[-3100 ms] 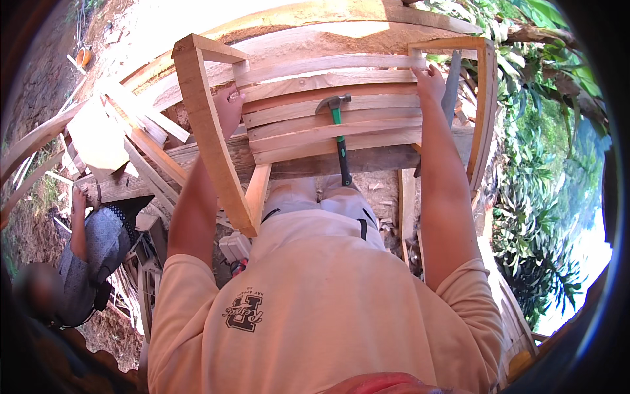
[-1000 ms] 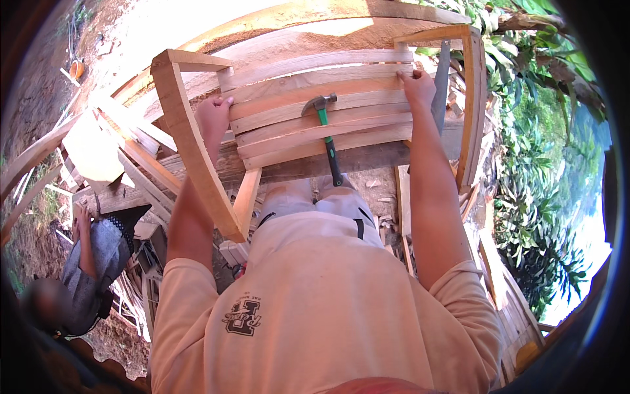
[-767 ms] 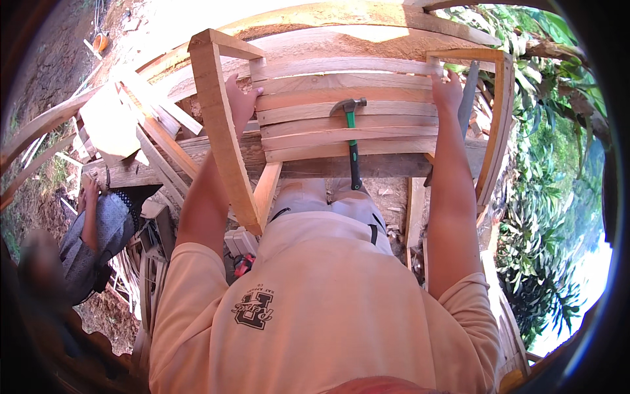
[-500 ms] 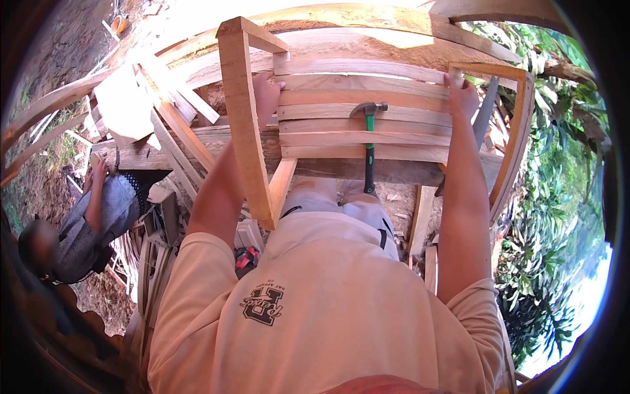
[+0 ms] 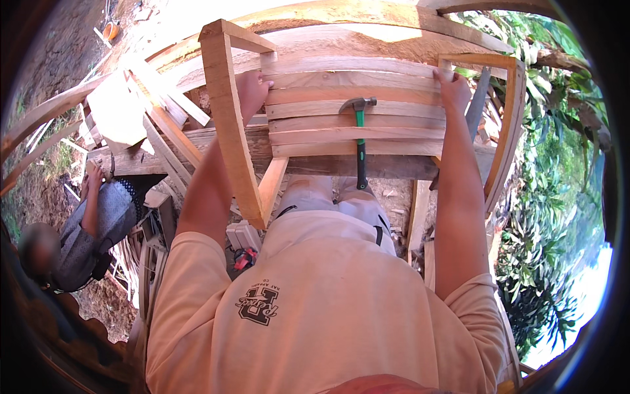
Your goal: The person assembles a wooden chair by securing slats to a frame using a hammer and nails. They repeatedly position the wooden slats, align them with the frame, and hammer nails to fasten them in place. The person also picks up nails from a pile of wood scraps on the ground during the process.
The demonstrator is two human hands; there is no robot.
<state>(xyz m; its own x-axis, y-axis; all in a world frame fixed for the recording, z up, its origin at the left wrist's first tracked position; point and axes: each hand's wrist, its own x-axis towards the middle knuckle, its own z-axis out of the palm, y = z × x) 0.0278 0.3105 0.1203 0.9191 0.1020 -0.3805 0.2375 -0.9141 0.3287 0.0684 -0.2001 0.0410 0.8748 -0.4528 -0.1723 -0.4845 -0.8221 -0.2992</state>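
A slatted wooden seat frame (image 5: 357, 109) lies across the bench in front of me, with upright side frames at its left and right ends. My left hand (image 5: 252, 96) reaches behind the left side frame (image 5: 226, 111) and grips the slats' left end, thumb at the edge. At the far right corner, my right hand (image 5: 453, 90) pinches the end of the top slat (image 5: 367, 64) beside the right side frame (image 5: 510, 125). A claw hammer (image 5: 360, 141) with a green and black handle rests on the slats between my hands, its handle overhanging the near edge.
A handsaw blade (image 5: 478, 102) stands beside my right forearm. Loose boards (image 5: 174, 128) lean at the left, where another person (image 5: 98, 217) sits. A red and black object (image 5: 245, 259) lies below the bench. Leafy plants (image 5: 545, 230) border the right.
The whole view has shifted slightly, so the seat frame, hammer and hands appear a little farther left. Both hands keep the same places on the slats.
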